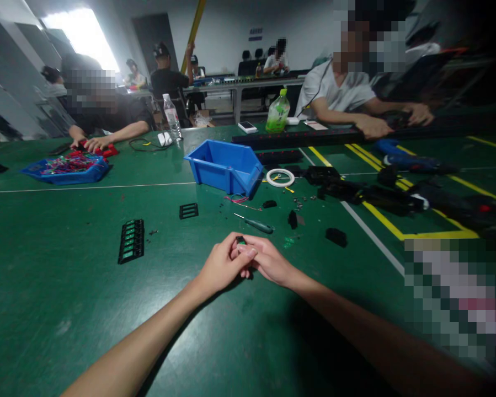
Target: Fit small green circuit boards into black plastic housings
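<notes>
Close together over the green table (181, 331), my left hand (220, 264) and my right hand (272, 262) are both closed around a small black and green part (241, 240). Fingers cover most of it, so its exact kind is hidden. Just beyond my hands lies a screwdriver (258, 225) with a dark green handle. To the left rests a black frame with several green slots (132, 241), with tiny dark bits (152, 232) beside it. A smaller black slotted frame (188, 210) lies farther back.
A blue bin (227, 165) stands ahead, with a white ring (280, 177) at its right. Black pieces (336, 237) and small screws (299, 203) lie to the right. A blue tray of wires (68, 168) sits far left. Co-workers sit across the table; bottles (277, 112) stand at the back.
</notes>
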Demonstrator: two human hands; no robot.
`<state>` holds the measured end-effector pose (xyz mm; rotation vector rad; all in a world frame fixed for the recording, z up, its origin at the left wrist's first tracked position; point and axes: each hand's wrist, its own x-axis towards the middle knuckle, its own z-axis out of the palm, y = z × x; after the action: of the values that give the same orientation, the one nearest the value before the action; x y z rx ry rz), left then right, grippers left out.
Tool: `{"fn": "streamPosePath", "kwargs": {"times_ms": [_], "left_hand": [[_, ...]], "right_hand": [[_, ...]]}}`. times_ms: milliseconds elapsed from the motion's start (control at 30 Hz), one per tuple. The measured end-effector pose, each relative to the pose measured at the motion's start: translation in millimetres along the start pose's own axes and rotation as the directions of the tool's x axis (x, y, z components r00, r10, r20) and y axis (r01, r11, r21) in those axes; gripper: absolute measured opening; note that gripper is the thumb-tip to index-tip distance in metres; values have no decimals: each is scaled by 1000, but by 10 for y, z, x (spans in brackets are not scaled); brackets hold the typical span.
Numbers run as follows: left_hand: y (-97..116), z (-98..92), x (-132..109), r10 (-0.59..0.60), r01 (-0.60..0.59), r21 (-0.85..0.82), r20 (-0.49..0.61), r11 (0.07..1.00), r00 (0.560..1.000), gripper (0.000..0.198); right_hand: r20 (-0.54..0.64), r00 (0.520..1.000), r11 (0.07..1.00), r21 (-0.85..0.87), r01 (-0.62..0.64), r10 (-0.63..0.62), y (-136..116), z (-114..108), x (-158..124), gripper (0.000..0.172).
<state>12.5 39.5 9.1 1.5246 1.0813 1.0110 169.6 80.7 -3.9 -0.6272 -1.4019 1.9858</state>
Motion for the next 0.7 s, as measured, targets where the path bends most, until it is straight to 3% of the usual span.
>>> {"fn": "streamPosePath", "kwargs": {"times_ms": [700], "left_hand": [[-12, -4, 4, -4, 4, -13, 3, 1000, 1000, 40]], "right_hand": [[-3, 1000, 1000, -14, -10, 10, -17, 3, -9, 32]]}}
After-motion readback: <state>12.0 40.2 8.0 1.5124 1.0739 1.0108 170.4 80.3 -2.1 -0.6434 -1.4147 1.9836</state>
